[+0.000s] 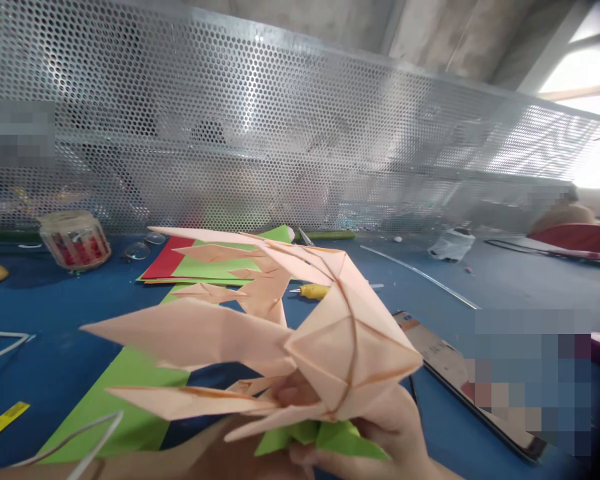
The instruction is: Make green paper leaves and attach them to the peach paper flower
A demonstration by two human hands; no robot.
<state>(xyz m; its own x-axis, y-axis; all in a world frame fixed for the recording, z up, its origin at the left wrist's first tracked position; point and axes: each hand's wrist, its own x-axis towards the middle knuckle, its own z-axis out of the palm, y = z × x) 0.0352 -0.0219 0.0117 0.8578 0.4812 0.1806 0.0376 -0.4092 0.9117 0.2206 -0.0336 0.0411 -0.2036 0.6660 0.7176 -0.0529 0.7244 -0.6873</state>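
A folded-paper flower (355,333) in peach paper fills the middle of the head view, its long pointed petals spreading to the left. Green paper leaves (350,440) show at its base. My right hand (397,427) grips that base from the right, fingers closed around it. From the lower left, my left hand (260,450) is closed at the underside; petals hide most of its fingers. A fingertip shows between the petals, and I cannot tell which hand it belongs to.
Behind the flower lie green and red paper sheets (173,257) and a yellow-handled tool (314,291). A phone (460,380) lies at right. A clear jar (75,241) with red contents and glasses (137,251) stand back left, before a perforated metal screen (260,127). A person sits far right.
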